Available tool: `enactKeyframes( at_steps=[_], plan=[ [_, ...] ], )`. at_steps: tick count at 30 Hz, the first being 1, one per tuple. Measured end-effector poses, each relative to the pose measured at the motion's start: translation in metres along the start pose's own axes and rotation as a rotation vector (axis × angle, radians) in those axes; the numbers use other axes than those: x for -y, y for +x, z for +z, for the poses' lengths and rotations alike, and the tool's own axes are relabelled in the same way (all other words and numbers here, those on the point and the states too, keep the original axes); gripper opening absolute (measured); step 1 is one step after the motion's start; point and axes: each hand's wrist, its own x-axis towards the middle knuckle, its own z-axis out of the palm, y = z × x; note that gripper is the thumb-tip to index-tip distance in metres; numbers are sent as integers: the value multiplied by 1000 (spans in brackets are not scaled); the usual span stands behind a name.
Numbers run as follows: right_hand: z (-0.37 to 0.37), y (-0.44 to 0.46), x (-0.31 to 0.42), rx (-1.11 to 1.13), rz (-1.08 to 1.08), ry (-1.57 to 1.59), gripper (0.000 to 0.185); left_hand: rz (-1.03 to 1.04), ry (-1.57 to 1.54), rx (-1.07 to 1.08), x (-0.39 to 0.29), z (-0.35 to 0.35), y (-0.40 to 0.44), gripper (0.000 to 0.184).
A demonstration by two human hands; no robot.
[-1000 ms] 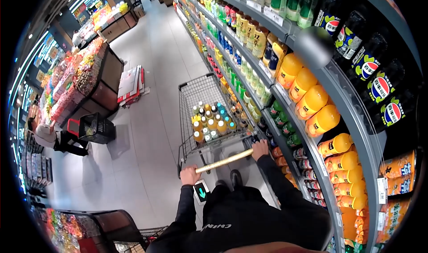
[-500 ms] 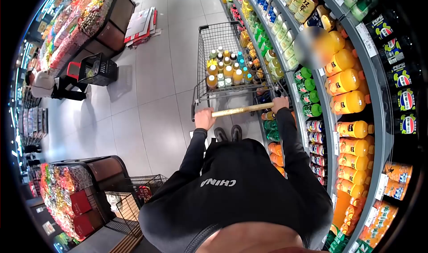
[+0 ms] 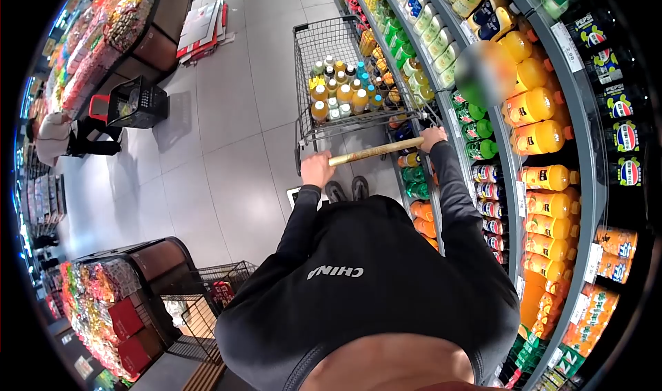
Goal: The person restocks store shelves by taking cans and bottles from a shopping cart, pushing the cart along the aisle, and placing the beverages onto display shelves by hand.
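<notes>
My left hand is wrapped round the left end of the pale cart handle, and my right hand closes round its right end. Beyond the handle is the wire shopping cart. Inside it several bottles stand grouped together, orange, yellow and blue-capped among them. The cart's right side is close beside the drink shelf. My shoes show on the floor below the handle.
Shelves of orange juice bottles and dark cola bottles run along the right. A person is at the left by a black basket. Candy displays and flattened cardboard are at the left.
Since a second ago, the view has tilted down and the cart appears higher in the picture. Both hands have stayed on the handle. The black basket now appears slightly further left than half a second ago.
</notes>
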Motion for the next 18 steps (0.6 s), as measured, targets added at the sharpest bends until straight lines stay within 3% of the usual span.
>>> enactKeyframes(
  at_steps=[4,12,14,18],
  plan=[
    [-8,2,7,119,83,59,35,-21,-5,13,4,-2,-3,22],
    [-8,1,13,-1,30,24,28,-37,2,5,8,-2,0,23],
    [-24,-5,19,103,70,67,21,-45,23,25,6,-4,1,23],
    [-19,-1,20,102,87,54,21,-54,68,44,5,-3,3,23]
  ],
)
